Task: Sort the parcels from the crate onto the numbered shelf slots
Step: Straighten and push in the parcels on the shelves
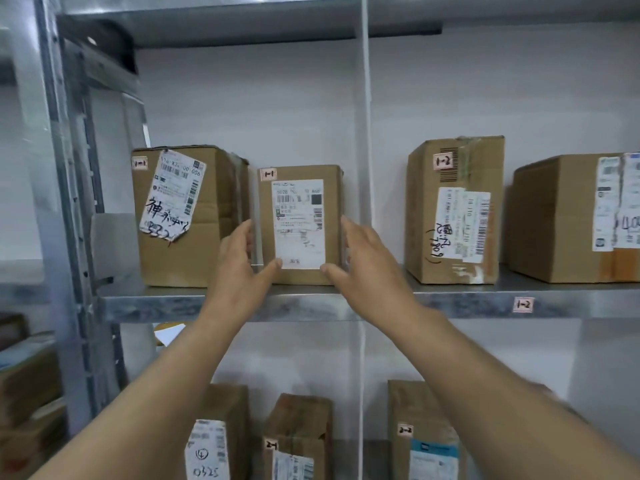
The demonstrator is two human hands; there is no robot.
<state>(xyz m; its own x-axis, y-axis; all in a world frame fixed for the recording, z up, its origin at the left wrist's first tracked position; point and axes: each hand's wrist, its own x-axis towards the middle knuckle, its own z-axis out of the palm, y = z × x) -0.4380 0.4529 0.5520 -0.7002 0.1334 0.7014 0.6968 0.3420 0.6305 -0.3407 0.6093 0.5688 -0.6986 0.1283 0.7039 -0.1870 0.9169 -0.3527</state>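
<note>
While both arms reached forward, the scene was a galvanised metal shelf set against a plain white wall, with a thin white upright divider splitting the bay into a left and a right section. A small pink tag marked 1-2 was stuck on the shelf's front edge under the right section. At the far left edge, blurred stacked goods sat outside the rack.

Four cardboard boxes stood on the upper shelf: two left of the divider and two right of it. Three more boxes showed on the lower shelf beneath, cut off by the frame's bottom edge.

The small parcel stood upright on the shelf in the left section, its white shipping label facing out and a pink 1-1 sticker at its top left corner. It stood just beside a larger box bearing the same 1-1 sticker, and just left of the divider. The left hand was flattened against the parcel's left side, thumb pressed on the lower front. The right hand mirrored it on the right side, thumb touching the lower right of the front. Both hands were spread wide, clasping the parcel between them, fingers running back along its sides.
</note>
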